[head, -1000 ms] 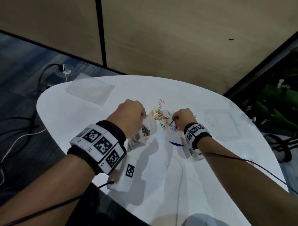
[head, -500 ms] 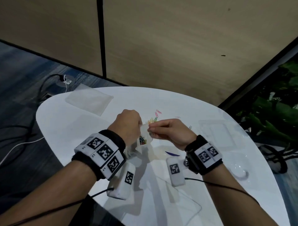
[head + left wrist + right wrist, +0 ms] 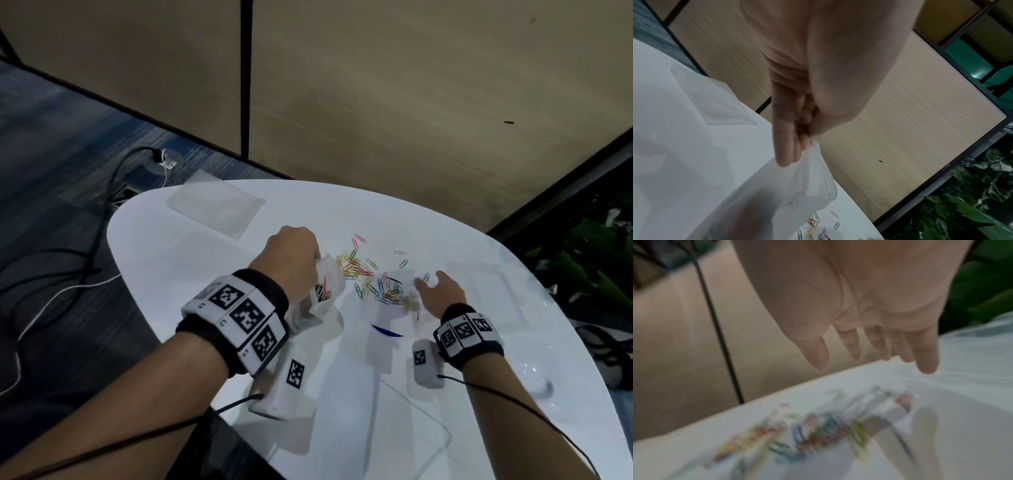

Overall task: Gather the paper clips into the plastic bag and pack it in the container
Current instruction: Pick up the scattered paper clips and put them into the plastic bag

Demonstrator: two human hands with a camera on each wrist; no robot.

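Down at the bottom of the head view both forearms come in wearing wristbands with black-and-white marker squares, plus a small white box [image 3: 425, 362] hanging under each wrist. Left hand [image 3: 290, 264] sits center-left of the frame, and its grip is a closed pinch on the rim of the plastic bag [image 3: 320, 291]; the left wrist view shows the fingers [image 3: 786, 142] pressed together on the gathered plastic. That bag hangs down to the white worktop [image 3: 376, 411] and already has a handful of clips in it, one pink one sticking up.

Right hand [image 3: 442, 294] is center-right, palm down, grip open with fingers [image 3: 925, 353] spread and holding nothing. It hovers just right of the pile. Right wrist view is pretty smeared, so can't tell if the fingertips are touching the surface.

Between the two hands the colorful paper clips [image 3: 373, 281] are scattered loose on the worktop, a dense bunch near the bag mouth, another by the right hand, a few strays further up. A thin blue sliver [image 3: 387, 331] lies just below the pile.

Further back, upper left of the worktop, a flat clear bag [image 3: 215, 207] lies by itself. Over on the right side a faint clear container [image 3: 489, 291] is barely visible. Past the edge, cables [image 3: 123, 174] on blue carpet at left, tan wall panels [image 3: 411, 102] behind, green plants [image 3: 599, 260] at far right.
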